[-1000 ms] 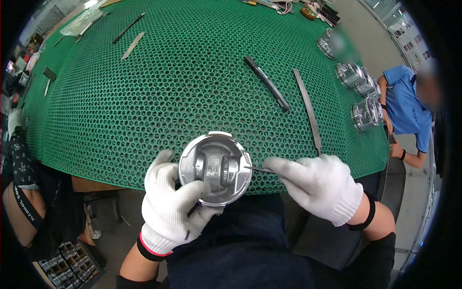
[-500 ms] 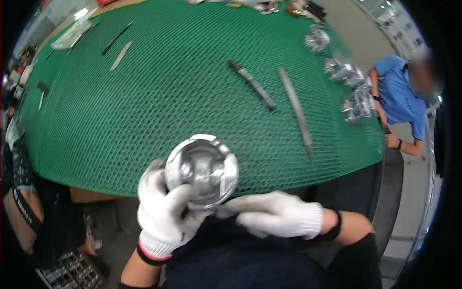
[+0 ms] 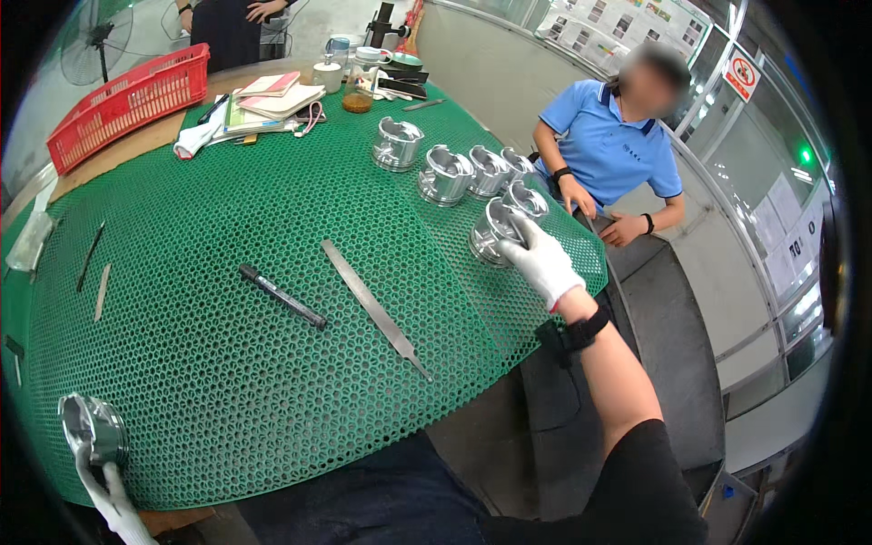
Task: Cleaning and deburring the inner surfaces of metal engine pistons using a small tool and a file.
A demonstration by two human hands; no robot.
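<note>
Gloved in white, my left hand [image 3: 111,498] grips a shiny metal piston [image 3: 111,434] at the lower left edge of the green mat [image 3: 236,391]. My right hand [image 3: 543,262], also gloved, reaches far over to the right side. Its fingers close around the nearest piston [image 3: 488,238] of a group standing there, partly covering it. Behind that one are several more pistons, among them one with an open skirt [image 3: 446,176] and a separate one [image 3: 397,145] farther back. A flat file [image 3: 368,295] and a black marker pen [image 3: 282,296] lie between my hands.
A person in a blue shirt [image 3: 604,136] sits just past the right table edge. At the back are a red plastic basket [image 3: 136,104], notebooks [image 3: 272,100] and a jar of brown liquid [image 3: 357,95]. Thin tools, including a pale strip [image 3: 103,292], lie at left.
My view has swung right and up. My right hand has left the piston in my left hand and reached to another piston in the right group. The left hand still holds its piston.
</note>
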